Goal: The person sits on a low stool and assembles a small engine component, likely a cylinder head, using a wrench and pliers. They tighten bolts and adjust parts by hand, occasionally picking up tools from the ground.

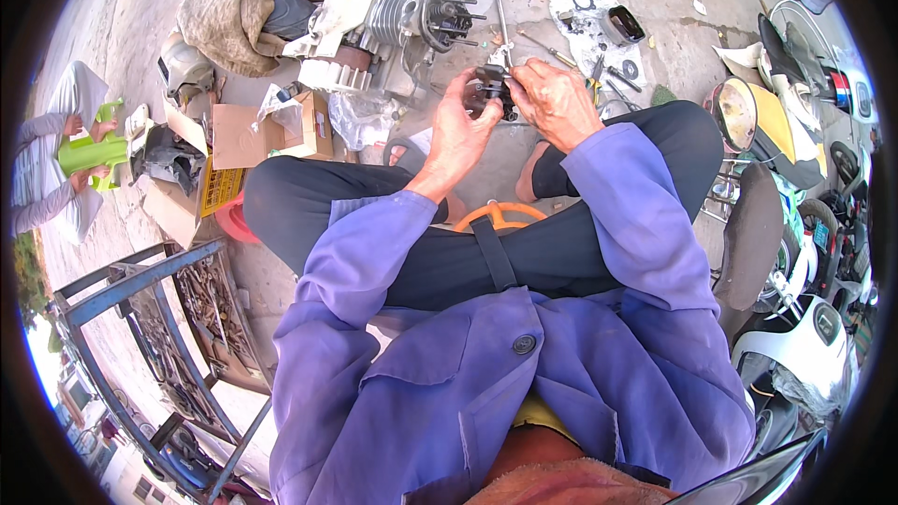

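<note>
Over my crossed legs, my left hand [458,131] is closed around a small black engine part [492,80], thumb and fingers on either side of it. My right hand [554,101] has its fingers bent against the right side of the same part. A long silver spanner [502,23] points away from the hands. Its near end meets the part by my right fingertips, and I cannot tell whether it is gripped. Just beyond to the left lies an engine [393,28] with a finned cylinder and protruding studs.
A white sheet [585,0] carries a gasket and a black part [621,26], with screwdrivers [552,49] nearby. An open cardboard box [271,131] stands left, past a clear plastic bag [363,120]. A blue metal rack of tools [201,309] is near left. Motorbike parts [748,215] crowd the right. Another person [70,159] is at far left.
</note>
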Motion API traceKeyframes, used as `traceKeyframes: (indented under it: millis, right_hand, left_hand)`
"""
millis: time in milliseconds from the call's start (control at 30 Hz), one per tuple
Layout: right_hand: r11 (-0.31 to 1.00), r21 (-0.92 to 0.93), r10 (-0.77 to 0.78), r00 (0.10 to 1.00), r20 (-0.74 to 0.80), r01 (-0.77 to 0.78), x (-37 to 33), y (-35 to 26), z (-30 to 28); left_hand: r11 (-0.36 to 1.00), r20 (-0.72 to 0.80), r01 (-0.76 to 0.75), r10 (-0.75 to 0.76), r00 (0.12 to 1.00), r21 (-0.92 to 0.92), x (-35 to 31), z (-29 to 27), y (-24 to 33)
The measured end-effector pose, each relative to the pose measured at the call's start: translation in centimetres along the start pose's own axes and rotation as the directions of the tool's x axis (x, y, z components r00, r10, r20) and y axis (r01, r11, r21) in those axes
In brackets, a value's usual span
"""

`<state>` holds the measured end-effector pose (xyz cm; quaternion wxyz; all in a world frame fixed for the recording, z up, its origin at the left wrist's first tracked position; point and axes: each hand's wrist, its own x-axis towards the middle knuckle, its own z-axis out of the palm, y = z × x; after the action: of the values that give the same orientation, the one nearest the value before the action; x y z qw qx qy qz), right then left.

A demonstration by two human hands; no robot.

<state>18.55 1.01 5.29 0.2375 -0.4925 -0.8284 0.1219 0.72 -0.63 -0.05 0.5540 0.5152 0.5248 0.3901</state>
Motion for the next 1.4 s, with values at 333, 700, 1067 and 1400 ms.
traceKeyframes:
  millis: [333, 700, 1067, 1400]
  right_hand:
    - [0.976, 0.167, 0.131, 0.989, 0.071, -0.141, 0.0, 0.2, -0.3]
    - [0.945, 0.262, 0.190, 0.981, 0.051, -0.196, -0.2, 0.7, 0.2]
    - [0.899, 0.360, 0.313, 0.941, -0.130, -0.250, -0.4, 1.1, -1.5]
    - [0.927, 0.316, 0.250, 0.961, -0.119, -0.202, -0.3, 0.2, -1.8]
  left_hand:
    - [0.996, 0.011, -0.001, 0.000, 1.000, 0.091, -0.3, -0.3, 0.9]
    - [0.998, 0.047, 0.037, -0.039, 0.998, 0.057, 0.2, -0.3, 0.2]
    - [0.677, 0.190, 0.326, -0.269, 0.944, -0.659, 1.3, -1.1, -1.1]
    - [0.528, 0.149, 0.244, -0.217, 0.965, -0.813, 1.8, -1.9, -0.8]
